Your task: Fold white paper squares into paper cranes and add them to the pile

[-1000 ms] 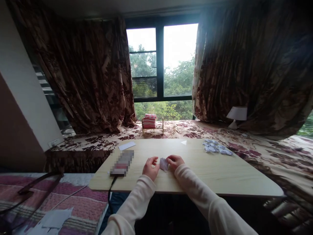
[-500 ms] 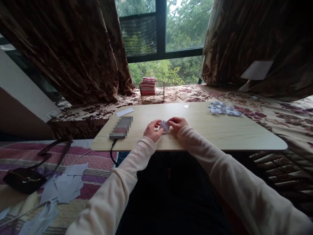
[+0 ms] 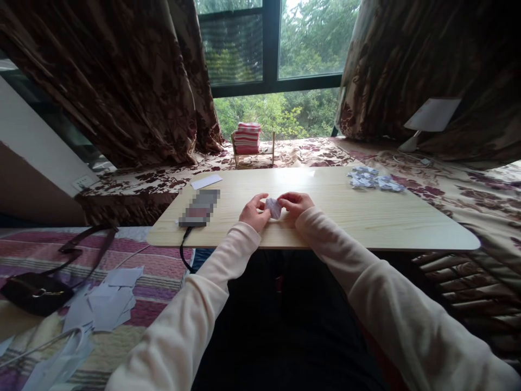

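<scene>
A broad stretch of table [image 3: 391,217] lies open right of the right hand [image 3: 296,206], bounded at the far edge by a heap of papers [image 3: 364,178]. A narrower lane separates the left hand [image 3: 254,213] from a device [image 3: 199,209], its cable [image 3: 182,248] dropping over the near edge; beyond both hands, open surface reaches the back.

The right hand [image 3: 297,206] covers the right corner of the small paper [image 3: 273,208], and whether the left hand [image 3: 254,214] grips it too is unclear at this size. Coarse pixels blur the device [image 3: 200,209] on the left. The far window [image 3: 270,49] and curtains [image 3: 134,81] run past the top edge; both sleeves [image 3: 175,326] are cut off nearest the viewer.
</scene>
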{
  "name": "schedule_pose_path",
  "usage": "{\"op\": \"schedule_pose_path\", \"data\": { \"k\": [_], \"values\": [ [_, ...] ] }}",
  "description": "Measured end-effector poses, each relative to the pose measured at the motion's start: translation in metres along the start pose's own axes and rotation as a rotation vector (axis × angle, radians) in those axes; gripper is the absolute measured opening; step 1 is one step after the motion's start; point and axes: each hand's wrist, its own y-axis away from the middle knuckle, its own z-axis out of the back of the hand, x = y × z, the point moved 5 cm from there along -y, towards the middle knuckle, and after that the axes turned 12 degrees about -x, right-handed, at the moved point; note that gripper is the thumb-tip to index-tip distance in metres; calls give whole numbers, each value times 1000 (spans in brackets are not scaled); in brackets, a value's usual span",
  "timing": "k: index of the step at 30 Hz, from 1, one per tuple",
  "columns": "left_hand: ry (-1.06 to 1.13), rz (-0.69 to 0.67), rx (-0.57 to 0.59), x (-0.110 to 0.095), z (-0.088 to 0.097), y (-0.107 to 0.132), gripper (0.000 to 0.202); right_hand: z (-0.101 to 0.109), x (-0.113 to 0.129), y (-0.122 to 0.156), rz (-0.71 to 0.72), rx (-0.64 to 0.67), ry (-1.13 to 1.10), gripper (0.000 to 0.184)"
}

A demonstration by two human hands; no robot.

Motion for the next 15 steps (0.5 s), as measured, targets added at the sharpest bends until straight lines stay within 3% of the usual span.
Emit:
{"op": "schedule_pose_path", "data": {
  "k": [9,15],
  "values": [
    [51,82,6,5,-1,0,44,-4,-4,1,-17,59,23,19],
    [-20,103,-1,1,4,2,26,-9,-3,2,-7,67,70,20]
  ]
}}
